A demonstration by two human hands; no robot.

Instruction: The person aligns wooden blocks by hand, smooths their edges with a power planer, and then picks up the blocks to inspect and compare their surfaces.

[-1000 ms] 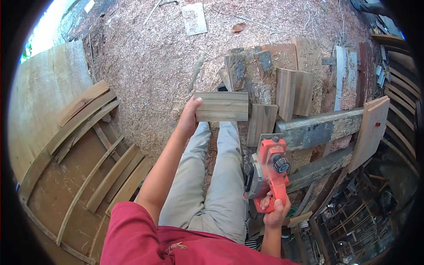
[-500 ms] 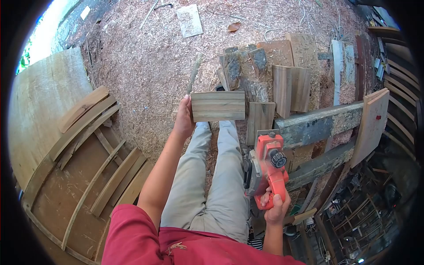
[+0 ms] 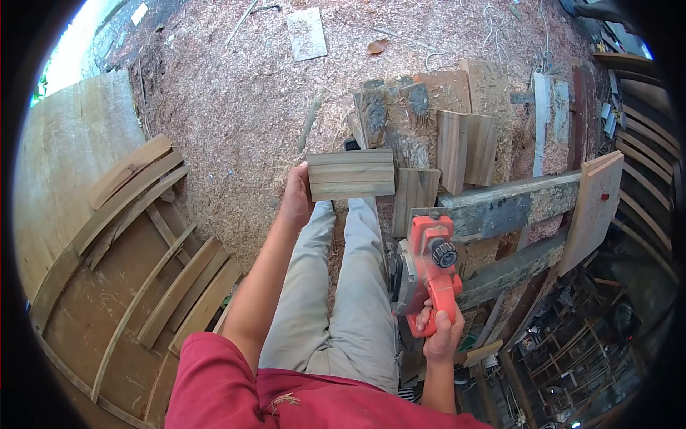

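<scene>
My left hand (image 3: 296, 194) grips the left end of a short striped wooden board (image 3: 351, 174), held level above my shins. Around the rear handle of a red electric hand planer (image 3: 433, 264) my right hand (image 3: 441, 330) is closed. The planer is tilted on its side, its metal base facing left, by the near end of a thick wooden beam (image 3: 504, 209). Just right of the held board stands another short striped board (image 3: 416, 201). Two more such boards (image 3: 466, 151) lean together farther back.
Wood shavings cover the ground (image 3: 229, 93). Curved wooden frame pieces (image 3: 107, 207) lie at left beside a plywood sheet (image 3: 82, 143). A broad wooden panel (image 3: 592, 211) stands across the beams at right. A person's leg (image 3: 600, 10) shows at the top right.
The view has shifted slightly. A person's leg has come into sight at the top right. Both hands keep their hold on the board and the planer.
</scene>
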